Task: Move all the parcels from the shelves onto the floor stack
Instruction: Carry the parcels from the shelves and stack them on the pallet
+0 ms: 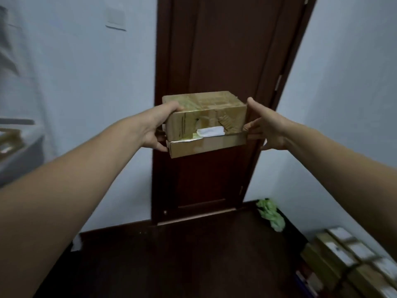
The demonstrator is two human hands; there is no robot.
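Mid-air before the door (214, 50), left hand (154, 127) and right hand (268, 130) hold two stacked parcels (206, 119) in a side-on grip; the floor stack (343, 259), near right, already has several; the blurred left shelf (12, 143) seemingly holds more.

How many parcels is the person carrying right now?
2. A taller box sits on a flat box, both held between the left hand and right hand. More parcels lie in the blurred floor stack, not counted.
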